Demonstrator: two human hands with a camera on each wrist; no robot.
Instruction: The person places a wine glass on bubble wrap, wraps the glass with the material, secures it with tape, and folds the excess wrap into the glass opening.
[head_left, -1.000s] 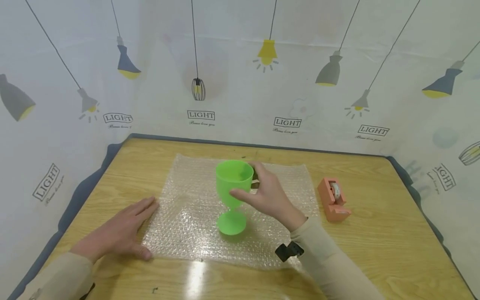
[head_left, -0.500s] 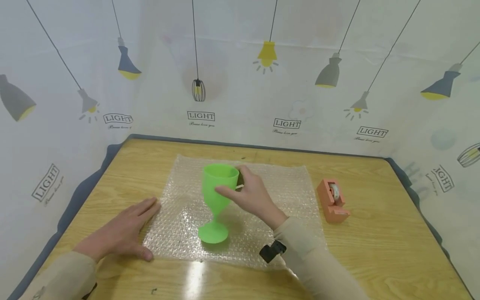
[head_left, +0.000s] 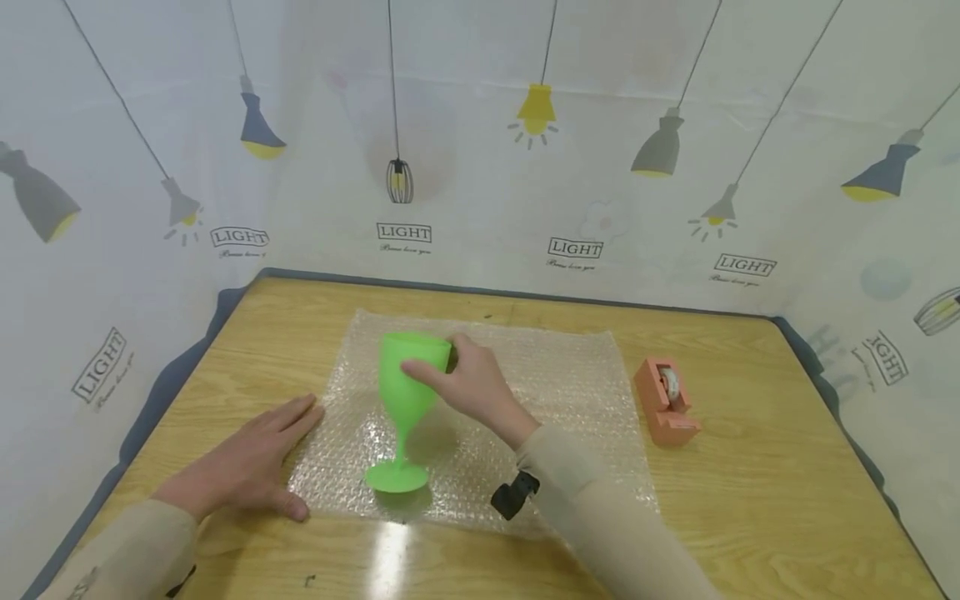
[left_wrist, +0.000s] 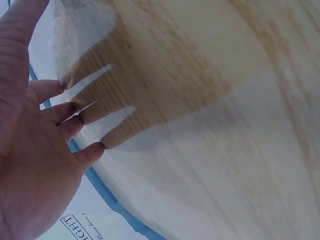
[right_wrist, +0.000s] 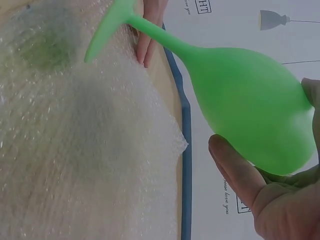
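Note:
My right hand (head_left: 476, 383) grips a green plastic goblet (head_left: 405, 379) by its bowl near the rim, thumb on the near side. In the right wrist view the goblet (right_wrist: 250, 105) has a thin stem and a flat round foot, and the foot looks raised off the bubble wrap (right_wrist: 115, 160) below. That sheet of bubble wrap (head_left: 540, 400) lies flat on the wooden table. My left hand (head_left: 243, 462) rests at its left edge with fingers spread and straight. In the left wrist view, the left hand's fingertips (left_wrist: 92, 152) touch the tabletop.
To the right of the bubble wrap stands an orange tape dispenser (head_left: 667, 404) with a roll of clear tape. A pale wall covering (head_left: 480, 192) printed with lamps surrounds the back and sides of the wooden table (head_left: 772, 450).
My right hand has carried the goblet leftward and slightly nearer over the bubble wrap, and the goblet's viewed angle has changed. The left hand has stayed almost in place.

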